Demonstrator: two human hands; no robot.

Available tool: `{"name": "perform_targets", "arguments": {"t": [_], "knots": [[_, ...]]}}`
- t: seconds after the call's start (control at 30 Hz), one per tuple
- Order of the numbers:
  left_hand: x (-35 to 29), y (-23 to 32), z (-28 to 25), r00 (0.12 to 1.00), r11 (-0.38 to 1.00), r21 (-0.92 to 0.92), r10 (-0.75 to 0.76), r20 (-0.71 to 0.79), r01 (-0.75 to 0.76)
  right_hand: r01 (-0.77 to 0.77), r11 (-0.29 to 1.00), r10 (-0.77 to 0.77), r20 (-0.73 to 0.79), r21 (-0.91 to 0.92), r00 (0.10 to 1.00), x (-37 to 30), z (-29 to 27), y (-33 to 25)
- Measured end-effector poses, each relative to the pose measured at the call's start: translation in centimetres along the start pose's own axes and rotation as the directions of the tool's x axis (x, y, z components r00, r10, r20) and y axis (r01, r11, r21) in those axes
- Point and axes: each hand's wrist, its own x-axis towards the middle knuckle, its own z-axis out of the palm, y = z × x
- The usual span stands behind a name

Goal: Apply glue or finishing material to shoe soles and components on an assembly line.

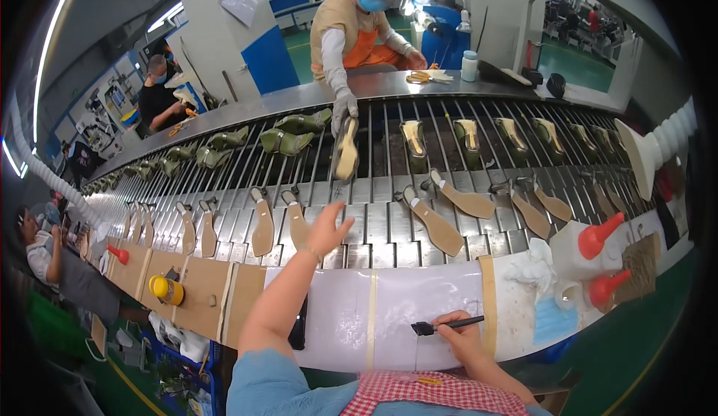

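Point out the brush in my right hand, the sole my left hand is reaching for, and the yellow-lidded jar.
brush (447,325), head view, on its dark handle
sole (298,223), head view, mid-length
yellow-lidded jar (166,289), head view, on its side

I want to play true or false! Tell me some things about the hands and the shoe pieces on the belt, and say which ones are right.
1. The right hand holds a small dark brush. True.
2. The left hand is gripping a yellow-capped jar. False: it is open, reaching toward the tan soles on the conveyor; the jar stands apart, far to the left.
3. The worker across the belt holds up a sole with a gloved hand. True.
4. The squeeze bottles on the right have blue nozzles. False: the nozzles are red.
5. The green shoe uppers lie on the far side of the belt. True.
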Motion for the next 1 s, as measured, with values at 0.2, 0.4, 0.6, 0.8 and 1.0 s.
{"name": "perform_targets", "arguments": {"t": [0.2,0.4,0.6,0.8,1.0], "knots": [[7.5,-5.6,1.7,0.926,0.857,0.423,-0.145,-0.349,0.293,-0.038,0.999,0.038,0.025,0.002,0.999,0.1,0.5,-0.7],[10.1,-10.7,0.8,0.935,0.909,0.224,-0.355,-0.028,0.352,-0.060,0.998,0.059,0.110,0.002,0.992,0.5,0.1,-0.7],[10.5,-5.4,0.1,0.930,0.995,-0.078,-0.082,-0.358,0.058,-0.097,0.995,0.098,0.061,-0.013,0.993,-0.1,0.9,-1.0],[7.0,7.6,-11.2,0.970,0.811,-0.554,-0.241,-0.021,0.189,-0.077,0.986,0.072,-0.038,-0.149,0.997,-0.3,0.4,-0.7],[1.6,12.7,-13.2,0.876,0.696,-0.568,-0.191,0.443,0.439,0.082,0.981,-0.110,-0.158,-0.174,0.981,-3.6,-2.0,-8.6]]}}
